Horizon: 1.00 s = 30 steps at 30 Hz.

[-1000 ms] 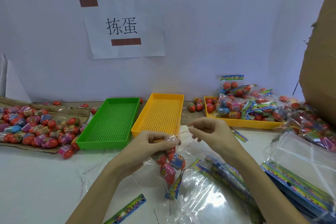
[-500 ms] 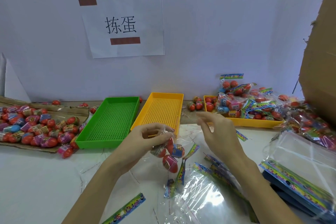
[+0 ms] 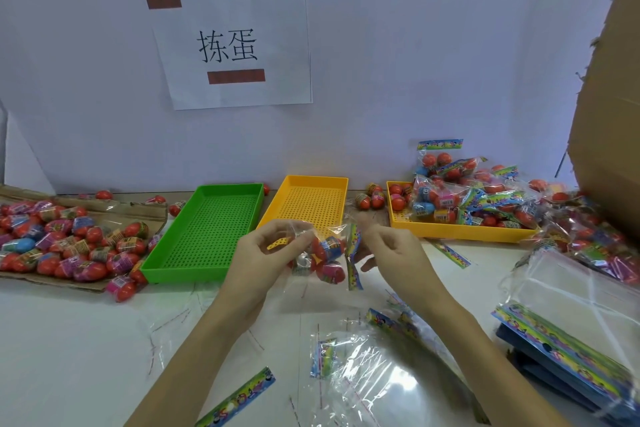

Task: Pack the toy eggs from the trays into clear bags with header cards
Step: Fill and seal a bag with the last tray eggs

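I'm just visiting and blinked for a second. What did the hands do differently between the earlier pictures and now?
The right hand, which had opened and drawn away from the bag half a second ago, came back and now grips its header card. The left hand kept pinching the bag's top. The bag of eggs hangs a little higher, in front of the middle yellow tray. Trays, loose eggs and packed bags stayed put.

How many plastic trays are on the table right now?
3. A green tray sits left of centre, a yellow tray is beside it behind the hands, and another yellow tray at right holds packed bags. None looks hidden.
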Available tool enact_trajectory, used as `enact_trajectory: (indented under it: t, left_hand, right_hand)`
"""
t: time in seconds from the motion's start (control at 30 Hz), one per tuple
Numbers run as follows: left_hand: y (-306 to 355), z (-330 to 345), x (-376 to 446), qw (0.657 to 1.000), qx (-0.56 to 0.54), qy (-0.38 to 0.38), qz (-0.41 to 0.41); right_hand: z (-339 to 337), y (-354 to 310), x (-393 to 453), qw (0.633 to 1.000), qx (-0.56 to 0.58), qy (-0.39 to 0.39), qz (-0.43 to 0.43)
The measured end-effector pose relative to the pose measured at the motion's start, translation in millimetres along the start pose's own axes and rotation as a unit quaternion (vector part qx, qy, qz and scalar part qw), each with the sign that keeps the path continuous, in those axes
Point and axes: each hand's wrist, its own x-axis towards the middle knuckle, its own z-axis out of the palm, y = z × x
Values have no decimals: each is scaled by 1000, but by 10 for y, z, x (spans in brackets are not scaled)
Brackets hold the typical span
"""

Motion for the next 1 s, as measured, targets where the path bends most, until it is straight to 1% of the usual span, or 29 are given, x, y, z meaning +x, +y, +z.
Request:
enact_trajectory:
  t: [0.07,0.17,0.23,0.3,0.37,0.5,0.63,0.73,0.87,1.0]
  left_hand:
    - [4,-2,-1,1000,0,-8,-6]
    - [26,-8,-5,1000,-7,-18,-23]
    - [19,-8,-6,1000,3,-13,-12]
    - [-2,-12,-3,1000,4,-1,-6]
    - [-13,-15,-2,1000,0,-6,-8]
    - [-38,-38,10,999,31,-10,-7]
    - [-50,-39,16,999,23,-16,-21]
    - [-36,-35,22,999,-1,-24,-31]
    - [-33,-24,30,1000,8,-10,-20]
    - [-11,-14,6,1000,10,-15,-9]
  right_hand:
    - [16,24,-7,999,-38,17,-35]
    - [18,75,-1,998,-21,52,-33]
    - [11,92,-2,997,-13,69,-29]
    - [7,94,-5,997,-12,73,-26]
    - [6,94,-9,997,-16,74,-24]
    - [-2,91,21,997,-10,75,-21]
    - [2,85,28,995,-50,66,-52]
    - [-18,76,34,996,-13,78,-30]
    - [10,54,11,996,56,65,15]
    - [63,26,-6,992,84,85,26]
